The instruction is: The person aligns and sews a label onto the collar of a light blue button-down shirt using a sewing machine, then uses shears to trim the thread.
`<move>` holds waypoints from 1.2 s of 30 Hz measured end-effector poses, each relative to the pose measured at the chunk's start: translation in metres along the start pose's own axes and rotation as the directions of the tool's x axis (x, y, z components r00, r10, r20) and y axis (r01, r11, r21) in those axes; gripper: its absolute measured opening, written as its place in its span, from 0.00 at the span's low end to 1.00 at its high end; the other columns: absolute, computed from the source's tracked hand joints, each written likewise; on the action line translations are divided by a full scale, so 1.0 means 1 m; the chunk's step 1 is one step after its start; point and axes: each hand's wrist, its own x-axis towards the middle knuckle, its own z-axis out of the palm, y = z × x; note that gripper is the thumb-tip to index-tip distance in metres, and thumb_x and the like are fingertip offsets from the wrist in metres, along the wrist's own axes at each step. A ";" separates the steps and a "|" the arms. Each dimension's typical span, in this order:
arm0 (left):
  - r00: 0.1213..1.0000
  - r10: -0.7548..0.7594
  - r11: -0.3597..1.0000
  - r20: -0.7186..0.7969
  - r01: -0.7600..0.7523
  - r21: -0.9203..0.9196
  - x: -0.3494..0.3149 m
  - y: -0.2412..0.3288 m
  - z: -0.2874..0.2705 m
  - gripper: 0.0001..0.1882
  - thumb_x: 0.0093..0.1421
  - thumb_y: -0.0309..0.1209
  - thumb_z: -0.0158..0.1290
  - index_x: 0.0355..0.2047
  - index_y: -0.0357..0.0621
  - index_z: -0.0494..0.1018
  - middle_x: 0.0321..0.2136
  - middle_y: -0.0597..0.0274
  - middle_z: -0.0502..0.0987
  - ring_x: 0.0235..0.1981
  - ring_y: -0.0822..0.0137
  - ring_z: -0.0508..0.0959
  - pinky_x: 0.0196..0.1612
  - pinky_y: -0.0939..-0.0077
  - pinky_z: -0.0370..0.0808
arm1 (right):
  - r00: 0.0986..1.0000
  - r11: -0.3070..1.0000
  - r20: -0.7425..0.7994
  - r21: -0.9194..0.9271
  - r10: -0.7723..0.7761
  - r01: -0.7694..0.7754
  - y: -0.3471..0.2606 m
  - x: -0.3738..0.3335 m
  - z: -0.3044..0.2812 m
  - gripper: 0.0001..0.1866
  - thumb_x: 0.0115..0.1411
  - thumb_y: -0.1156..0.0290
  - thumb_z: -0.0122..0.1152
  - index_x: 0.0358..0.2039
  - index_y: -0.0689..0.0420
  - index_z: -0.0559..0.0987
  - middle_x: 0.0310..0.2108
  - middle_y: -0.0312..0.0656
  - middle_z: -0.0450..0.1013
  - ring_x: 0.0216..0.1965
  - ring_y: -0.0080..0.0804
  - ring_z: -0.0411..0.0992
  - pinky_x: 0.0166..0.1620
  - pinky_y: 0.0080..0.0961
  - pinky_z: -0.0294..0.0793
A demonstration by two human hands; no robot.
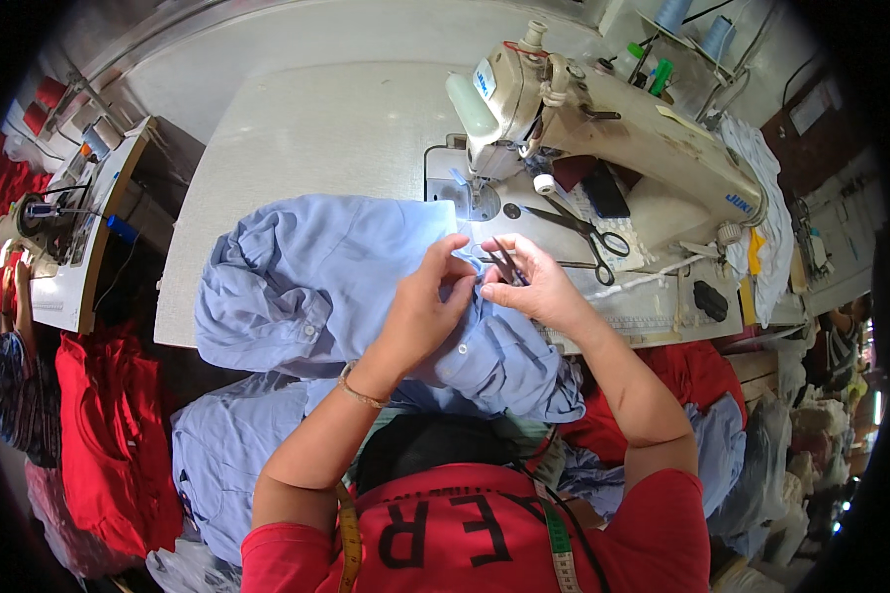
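Note:
A light blue buttoned garment (336, 257), likely a shirt, lies bunched on the sewing table and hangs over its near edge. Above its right part my two hands come close together. My left hand (427, 298) is curled in a pinch at the cloth; whatever lies between its fingertips is too small to make out. My right hand (539, 287) grips small dark thread snips (505, 260), their blades pointing up and left beside the cloth. Just beyond are large black-handled scissors (588, 232), lying on the machine bed.
A sewing machine (603, 119) stands at the back right, its needle area just beyond the garment. A dark flat object (605, 190) lies under its arm. Red cloth (114, 435) hangs at left, near another person's hand (20, 287) at a second machine. More blue cloth (232, 445) lies beside my lap.

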 end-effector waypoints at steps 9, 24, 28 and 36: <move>0.991 0.132 0.989 0.037 -0.134 0.067 0.000 0.004 0.001 0.31 0.53 0.16 0.55 0.57 0.43 0.58 0.30 0.58 0.77 0.35 0.68 0.78 0.43 0.74 0.73 | 0.994 0.990 -0.099 0.133 0.056 -0.042 0.016 -0.002 0.002 0.21 0.52 0.71 0.65 0.47 0.54 0.71 0.31 0.30 0.70 0.22 0.10 0.61 0.20 0.10 0.57; 0.996 -0.075 0.997 0.045 0.074 0.027 0.001 0.006 -0.001 0.34 0.53 0.18 0.56 0.59 0.44 0.56 0.29 0.63 0.75 0.32 0.74 0.75 0.41 0.79 0.71 | 0.986 0.997 -0.148 0.006 -0.078 0.080 0.019 -0.005 0.006 0.21 0.53 0.75 0.62 0.48 0.59 0.71 0.43 0.35 0.71 0.41 0.20 0.69 0.45 0.20 0.69; 0.995 -0.096 0.995 0.031 0.096 -0.017 0.000 0.005 -0.002 0.34 0.54 0.18 0.55 0.59 0.44 0.54 0.29 0.63 0.76 0.31 0.75 0.74 0.41 0.80 0.71 | 0.973 0.936 -0.074 -0.300 -0.217 0.186 0.020 -0.009 -0.007 0.21 0.55 0.69 0.61 0.48 0.61 0.69 0.41 0.40 0.72 0.41 0.25 0.70 0.44 0.24 0.70; 0.984 -0.155 0.980 0.091 0.165 -0.115 0.001 0.005 -0.003 0.35 0.55 0.17 0.54 0.61 0.45 0.51 0.30 0.64 0.74 0.34 0.77 0.72 0.43 0.82 0.69 | 0.987 0.809 0.116 -0.566 -0.111 0.157 -0.001 -0.005 -0.024 0.18 0.55 0.60 0.60 0.38 0.62 0.76 0.29 0.50 0.74 0.30 0.39 0.74 0.36 0.30 0.71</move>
